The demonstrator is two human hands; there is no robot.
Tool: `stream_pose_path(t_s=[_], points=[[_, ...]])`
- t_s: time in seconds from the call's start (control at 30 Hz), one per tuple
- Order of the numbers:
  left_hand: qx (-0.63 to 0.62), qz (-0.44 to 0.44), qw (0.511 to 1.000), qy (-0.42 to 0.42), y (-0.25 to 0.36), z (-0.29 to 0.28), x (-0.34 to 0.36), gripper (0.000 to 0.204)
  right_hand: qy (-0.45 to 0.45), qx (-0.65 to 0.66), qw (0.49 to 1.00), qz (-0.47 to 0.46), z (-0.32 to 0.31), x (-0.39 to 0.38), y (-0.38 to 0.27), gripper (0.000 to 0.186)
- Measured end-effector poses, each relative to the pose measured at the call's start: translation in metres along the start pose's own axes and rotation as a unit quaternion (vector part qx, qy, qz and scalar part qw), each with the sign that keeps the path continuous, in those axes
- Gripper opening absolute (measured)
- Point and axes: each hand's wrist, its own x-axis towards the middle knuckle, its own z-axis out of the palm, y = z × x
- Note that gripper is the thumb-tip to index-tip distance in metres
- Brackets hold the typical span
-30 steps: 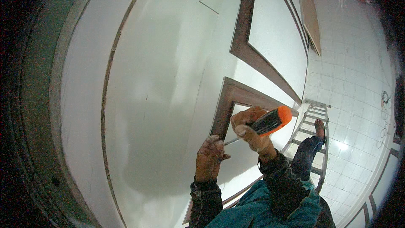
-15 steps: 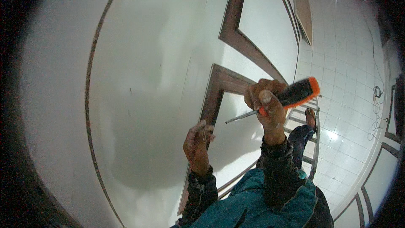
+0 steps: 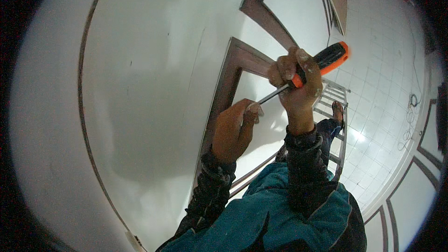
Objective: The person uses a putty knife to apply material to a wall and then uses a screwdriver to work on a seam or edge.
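An orange and black screwdriver [image 3: 332,58] is gripped by my right hand [image 3: 298,81], fingers wrapped round the front of its handle. Its metal shaft [image 3: 273,95] slants down to the left. At the shaft's end my left hand [image 3: 233,130] is closed in a pinch, thumb against forefinger. The fingertips cover the tip, so anything small between them is hidden. Whitish dust marks the fingers of both hands. Both hands are in front of a white panel door with brown trim [image 3: 224,81].
A broad white wall surface [image 3: 144,88] spans the left, crossed by a dark curved strip [image 3: 80,79]. To the right, below me, a metal ladder [image 3: 343,149] has my foot [image 3: 338,112] on it. Cable [image 3: 413,100] lies by the tiled floor's far side [image 3: 373,84].
My left hand has moved up and right to meet the screwdriver's tip, which was apart from it before. My right hand has shifted slightly up in the view, still holding the screwdriver.
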Motion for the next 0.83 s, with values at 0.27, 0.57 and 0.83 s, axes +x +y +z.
stream_pose_path(t_s=[0.27,0.57,0.83], points=[[-0.621,-0.118,0.759,-0.157,-0.033,0.041,-0.037,0.041,-0.141,0.175,0.974,0.019,-0.032,-0.001,0.011,0.028],[-0.289,-0.287,0.907,0.104,-0.132,0.065,-0.132,0.027,-0.11,0.101,0.985,-0.088,-0.065,0.014,-0.03,0.037],[0.227,-0.342,0.912,0.021,-0.379,0.209,-0.36,0.104,-0.057,0.139,0.988,-0.036,-0.031,0.001,-0.007,0.037]])
